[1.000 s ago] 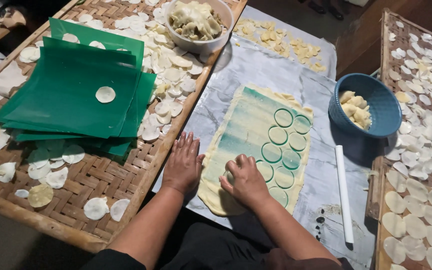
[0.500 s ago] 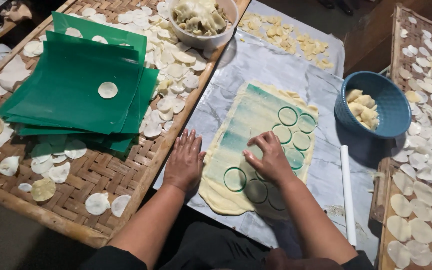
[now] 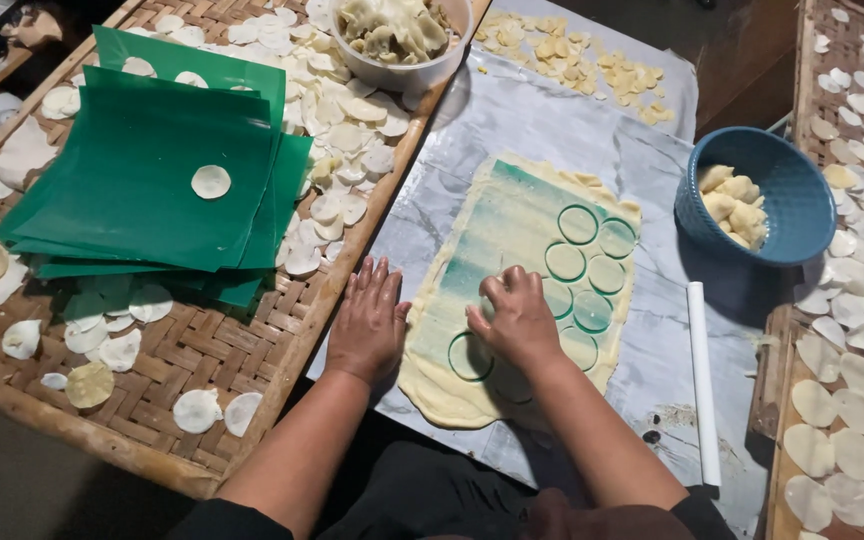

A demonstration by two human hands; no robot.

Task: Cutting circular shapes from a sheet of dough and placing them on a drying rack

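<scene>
— How are the hands set?
— The left hand (image 3: 370, 318) lies open and flat, fingers spread, touching the left edge of the dough sheet (image 3: 512, 280). The right hand (image 3: 517, 318) is curled closed, knuckles up, pressing the sheet's middle.
— And the dough?
— Flat on the grey plastic (image 3: 512, 110), circles cut into it.

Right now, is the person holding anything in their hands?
The right hand seems curled over something on the dough sheet, but its fingers hide it. The left hand holds nothing; it lies flat at the dough's edge.
</scene>
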